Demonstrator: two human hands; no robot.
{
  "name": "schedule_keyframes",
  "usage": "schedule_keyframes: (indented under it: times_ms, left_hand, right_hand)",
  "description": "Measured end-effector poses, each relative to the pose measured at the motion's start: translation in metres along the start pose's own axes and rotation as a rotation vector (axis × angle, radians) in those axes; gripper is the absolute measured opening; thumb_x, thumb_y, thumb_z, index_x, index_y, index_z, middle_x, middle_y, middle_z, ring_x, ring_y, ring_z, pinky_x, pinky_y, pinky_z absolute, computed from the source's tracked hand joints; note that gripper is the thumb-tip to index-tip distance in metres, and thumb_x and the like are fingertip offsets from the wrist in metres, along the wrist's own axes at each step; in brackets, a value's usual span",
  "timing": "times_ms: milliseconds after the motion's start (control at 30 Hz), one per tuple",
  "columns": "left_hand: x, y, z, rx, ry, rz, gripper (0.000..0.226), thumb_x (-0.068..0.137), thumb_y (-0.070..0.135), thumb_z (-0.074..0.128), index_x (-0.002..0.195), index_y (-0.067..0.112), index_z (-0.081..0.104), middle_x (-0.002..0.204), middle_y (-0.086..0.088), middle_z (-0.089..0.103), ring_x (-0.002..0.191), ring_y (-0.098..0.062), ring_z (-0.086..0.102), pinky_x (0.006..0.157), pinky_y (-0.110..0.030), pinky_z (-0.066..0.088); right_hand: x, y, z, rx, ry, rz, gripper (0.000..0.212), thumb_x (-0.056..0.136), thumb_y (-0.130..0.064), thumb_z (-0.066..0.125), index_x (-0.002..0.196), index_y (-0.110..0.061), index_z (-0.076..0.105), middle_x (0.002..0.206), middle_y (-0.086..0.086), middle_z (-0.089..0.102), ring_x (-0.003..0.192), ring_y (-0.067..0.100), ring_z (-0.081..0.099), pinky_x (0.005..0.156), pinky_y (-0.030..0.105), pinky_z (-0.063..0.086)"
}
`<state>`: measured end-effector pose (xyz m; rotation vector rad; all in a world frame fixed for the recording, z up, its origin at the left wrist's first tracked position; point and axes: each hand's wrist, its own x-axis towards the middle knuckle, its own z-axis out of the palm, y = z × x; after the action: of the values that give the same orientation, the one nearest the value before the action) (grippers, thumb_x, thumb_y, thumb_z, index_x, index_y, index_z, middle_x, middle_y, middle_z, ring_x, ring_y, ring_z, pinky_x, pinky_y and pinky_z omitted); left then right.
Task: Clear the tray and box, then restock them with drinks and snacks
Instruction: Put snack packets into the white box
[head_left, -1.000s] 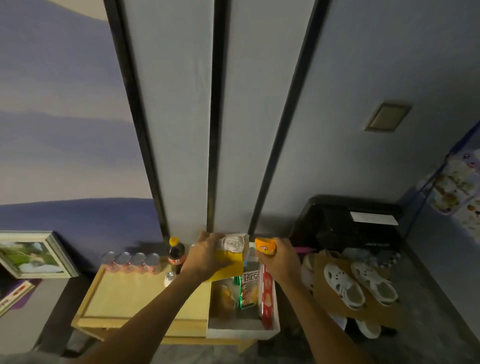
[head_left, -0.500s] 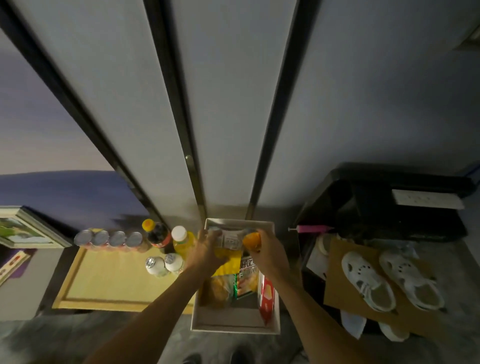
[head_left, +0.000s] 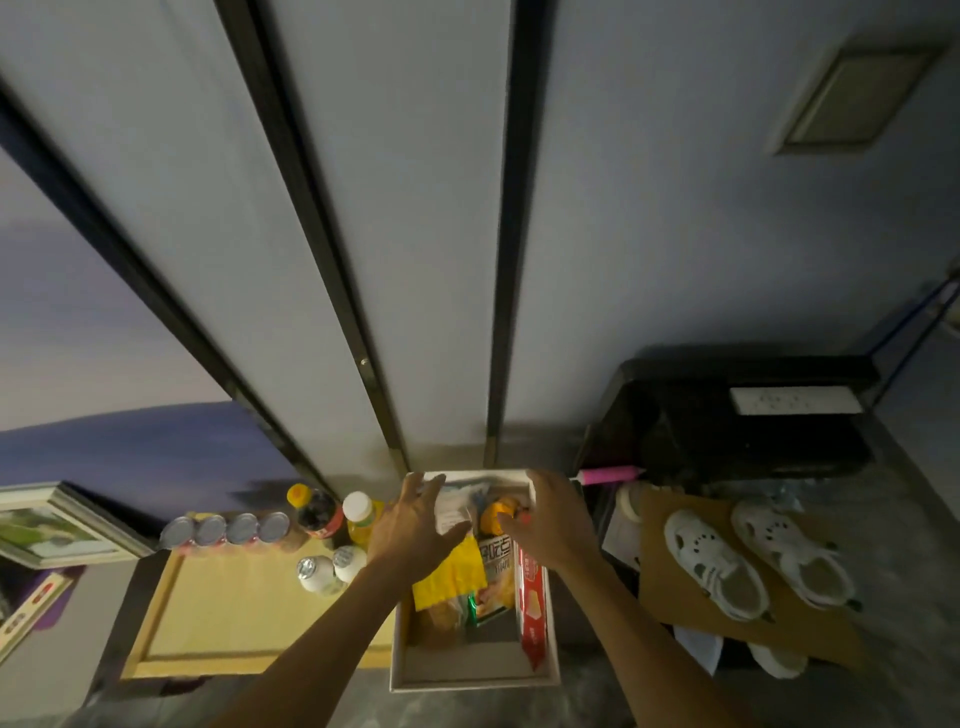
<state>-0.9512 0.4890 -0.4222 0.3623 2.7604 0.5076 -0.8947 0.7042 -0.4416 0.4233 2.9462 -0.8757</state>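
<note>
A white box (head_left: 472, 680) stands on the floor with snack packets upright in it: a yellow one (head_left: 452, 571), a green-and-white one (head_left: 493, 571) and a red one (head_left: 532, 597). A clear packet with an orange end (head_left: 493, 514) lies at the box's far end. My left hand (head_left: 415, 525) hovers over its left part with fingers spread. My right hand (head_left: 553, 519) is open over the right side, fingertips at the orange end. To the left, a wooden tray (head_left: 234, 613) carries a row of cans (head_left: 223, 527), a dark bottle (head_left: 317, 512), a yellow juice bottle (head_left: 361, 514) and two small white bottles (head_left: 322, 571).
White shoes (head_left: 727, 556) lie on cardboard right of the box. A black case (head_left: 727, 415) sits behind them, with a pink tube (head_left: 608, 474) at its front. A framed picture (head_left: 52, 525) leans at the far left. A panelled wall rises just behind the box and tray.
Both hands held the clear packet with the orange end over the box. It now lies at the box's far end and the fingers of both hands have spread off it.
</note>
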Motion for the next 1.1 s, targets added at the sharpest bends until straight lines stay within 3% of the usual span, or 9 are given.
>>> schedule_keyframes:
  times_ms: [133, 267, 400, 533, 600, 700, 800, 933, 1100]
  left_hand:
    - [-0.006, 0.018, -0.033, -0.017, 0.032, 0.098, 0.093, 0.086, 0.086, 0.053, 0.162, 0.036, 0.029, 0.166, 0.001, 0.035, 0.137, -0.029, 0.056, 0.102, -0.045, 0.056]
    - [-0.012, 0.023, -0.064, -0.001, 0.038, 0.243, 0.112, 0.071, 0.104, 0.028, 0.16, 0.036, 0.032, 0.162, 0.002, 0.041, 0.137, -0.027, 0.055, 0.109, -0.048, 0.052]
    - [-0.028, 0.032, -0.083, 0.005, 0.03, 0.395, 0.088, 0.088, 0.086, 0.051, 0.158, 0.035, 0.039, 0.161, 0.002, 0.044, 0.141, -0.028, 0.052, 0.113, -0.049, 0.048]
    - [-0.057, 0.042, -0.088, 0.011, 0.016, 0.57, 0.077, 0.089, 0.084, 0.051, 0.147, 0.033, 0.052, 0.148, 0.003, 0.056, 0.129, -0.022, 0.058, 0.107, -0.044, 0.051]
    - [-0.077, 0.052, -0.089, -0.002, -0.037, 0.651, 0.077, 0.086, 0.087, 0.049, 0.143, 0.035, 0.057, 0.147, 0.006, 0.057, 0.128, -0.018, 0.059, 0.106, -0.041, 0.051]
    - [-0.115, 0.074, -0.086, -0.023, -0.087, 0.748, 0.074, 0.087, 0.081, 0.056, 0.147, 0.037, 0.05, 0.147, 0.008, 0.055, 0.124, -0.016, 0.062, 0.107, -0.041, 0.052]
    - [-0.158, 0.103, -0.068, -0.023, -0.127, 0.851, 0.075, 0.089, 0.075, 0.061, 0.149, 0.031, 0.049, 0.148, 0.005, 0.055, 0.131, -0.02, 0.057, 0.109, -0.041, 0.048]
    - [-0.208, 0.14, -0.028, -0.033, -0.185, 1.009, 0.073, 0.087, 0.074, 0.065, 0.141, 0.025, 0.056, 0.139, 0.001, 0.061, 0.13, -0.024, 0.058, 0.109, -0.042, 0.048]
    - [-0.264, 0.175, 0.029, 0.03, -0.266, 1.12, 0.087, 0.087, 0.081, 0.058, 0.152, 0.025, 0.051, 0.15, 0.0, 0.058, 0.141, -0.022, 0.052, 0.113, -0.041, 0.048]
  right_hand:
    - [-0.023, -0.014, -0.045, -0.112, 0.093, 0.022, 0.08, 0.094, -0.07, 0.063, 0.153, -0.019, 0.046, 0.157, 0.003, 0.05, 0.146, 0.022, 0.046, 0.117, 0.036, 0.043]
    - [-0.061, -0.027, -0.08, -0.173, 0.222, 0.148, 0.08, 0.088, -0.082, 0.055, 0.144, -0.027, 0.05, 0.142, -0.004, 0.059, 0.129, 0.015, 0.056, 0.107, 0.032, 0.047]
    - [-0.117, -0.037, -0.097, -0.197, 0.331, 0.297, 0.076, 0.083, -0.087, 0.049, 0.138, -0.034, 0.047, 0.133, -0.007, 0.059, 0.118, 0.012, 0.06, 0.092, 0.027, 0.05]
    - [-0.19, -0.058, -0.113, -0.242, 0.37, 0.45, 0.081, 0.092, -0.077, 0.053, 0.153, -0.026, 0.04, 0.154, 0.003, 0.049, 0.142, 0.026, 0.049, 0.112, 0.041, 0.044]
    - [-0.229, -0.066, -0.12, -0.203, 0.381, 0.542, 0.09, 0.093, -0.075, 0.055, 0.161, -0.021, 0.032, 0.166, 0.006, 0.037, 0.151, 0.029, 0.039, 0.12, 0.046, 0.038]
    - [-0.289, -0.067, -0.122, -0.182, 0.478, 0.624, 0.093, 0.084, -0.087, 0.043, 0.153, -0.024, 0.045, 0.158, 0.002, 0.05, 0.143, 0.027, 0.048, 0.115, 0.048, 0.044]
    - [-0.353, -0.066, -0.119, -0.239, 0.497, 0.741, 0.081, 0.089, -0.082, 0.048, 0.141, -0.02, 0.055, 0.145, 0.003, 0.058, 0.133, 0.027, 0.053, 0.104, 0.043, 0.048]
    - [-0.434, -0.056, -0.114, -0.232, 0.535, 0.872, 0.08, 0.089, -0.082, 0.048, 0.141, -0.021, 0.055, 0.146, 0.002, 0.057, 0.134, 0.027, 0.052, 0.106, 0.043, 0.048]
    - [-0.512, -0.032, -0.104, -0.146, 0.53, 1.027, 0.084, 0.089, -0.081, 0.051, 0.147, -0.02, 0.05, 0.152, 0.004, 0.054, 0.138, 0.028, 0.05, 0.109, 0.043, 0.044]
